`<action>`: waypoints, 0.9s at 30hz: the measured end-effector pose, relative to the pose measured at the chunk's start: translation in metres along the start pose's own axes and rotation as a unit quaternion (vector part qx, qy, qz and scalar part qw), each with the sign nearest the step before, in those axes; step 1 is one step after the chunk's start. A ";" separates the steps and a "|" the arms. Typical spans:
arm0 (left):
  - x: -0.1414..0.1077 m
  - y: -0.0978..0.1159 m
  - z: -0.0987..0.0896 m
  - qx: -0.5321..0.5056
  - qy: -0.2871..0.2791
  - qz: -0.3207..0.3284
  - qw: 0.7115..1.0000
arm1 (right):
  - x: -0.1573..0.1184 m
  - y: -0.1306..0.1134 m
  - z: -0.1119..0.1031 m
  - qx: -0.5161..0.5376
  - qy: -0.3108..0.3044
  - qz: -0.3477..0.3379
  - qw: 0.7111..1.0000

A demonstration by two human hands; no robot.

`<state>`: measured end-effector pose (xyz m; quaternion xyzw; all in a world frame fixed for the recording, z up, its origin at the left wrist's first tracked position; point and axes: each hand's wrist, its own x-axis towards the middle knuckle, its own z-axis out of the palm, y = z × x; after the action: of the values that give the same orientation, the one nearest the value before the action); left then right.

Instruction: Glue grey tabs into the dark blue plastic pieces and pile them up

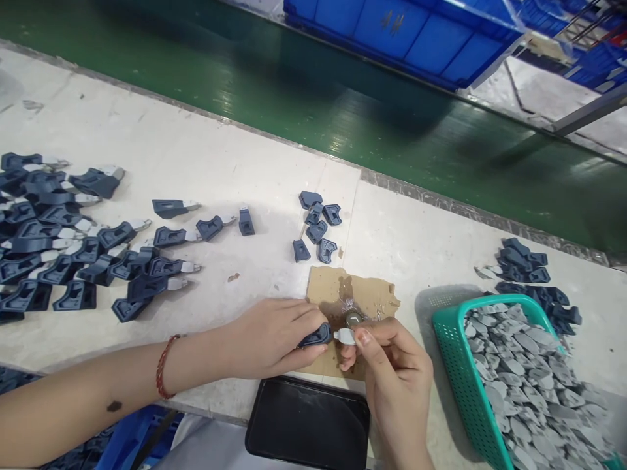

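My left hand (pixel 281 336) is closed around a dark blue moulded plastic part (pixel 316 335). Between the thumb and fingers of my right hand (pixel 392 365) is a small light grey plastic piece (pixel 345 336). Its narrow end points at the blue part, very close to it; whether they touch I cannot tell. Under both hands lies a torn piece of brown cardboard (pixel 375 290), with wet-looking stains. A small round metal container (pixel 353 318) sits on it, partly hidden behind the right hand.
A green basket (pixel 450 339) of grey pieces stands at the right. Loose blue parts (pixel 316 230) lie ahead, more (pixel 524 261) behind the basket. Blue parts with grey ends (pixel 63 241) crowd the left. A black phone (pixel 308 424) lies at the front edge. Beyond runs a green belt (pixel 245 85).
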<state>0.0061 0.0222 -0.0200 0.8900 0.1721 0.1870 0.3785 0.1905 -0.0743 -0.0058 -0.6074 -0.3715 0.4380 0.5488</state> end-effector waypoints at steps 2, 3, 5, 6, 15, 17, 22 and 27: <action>0.000 0.000 0.000 -0.004 0.000 0.000 1.000 | 0.000 0.001 0.001 0.003 -0.005 0.001 1.000; 0.000 0.000 0.000 -0.006 -0.002 -0.001 1.000 | 0.000 0.001 0.001 0.002 -0.008 -0.002 1.000; 0.000 0.000 0.000 -0.011 -0.008 -0.008 1.000 | 0.001 0.000 0.003 -0.005 -0.011 -0.006 1.000; 0.000 0.001 0.000 -0.013 -0.011 -0.013 1.000 | 0.001 -0.001 0.004 -0.010 -0.012 -0.007 1.000; -0.001 0.000 -0.002 -0.016 -0.015 -0.007 1.000 | 0.002 -0.008 0.012 -0.035 -0.028 -0.031 0.999; -0.002 0.000 -0.002 -0.014 -0.018 0.003 1.000 | 0.001 -0.008 0.011 -0.033 -0.046 -0.023 0.998; -0.003 0.001 -0.002 -0.018 -0.017 0.002 1.000 | 0.004 -0.013 0.001 -0.147 -0.097 -0.071 0.982; -0.004 0.000 -0.001 -0.035 -0.017 0.010 0.999 | 0.012 -0.024 -0.008 -0.383 -0.178 -0.230 0.877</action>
<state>0.0020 0.0211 -0.0199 0.8810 0.1497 0.1811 0.4106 0.2027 -0.0632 0.0165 -0.5790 -0.7313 0.2234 0.2829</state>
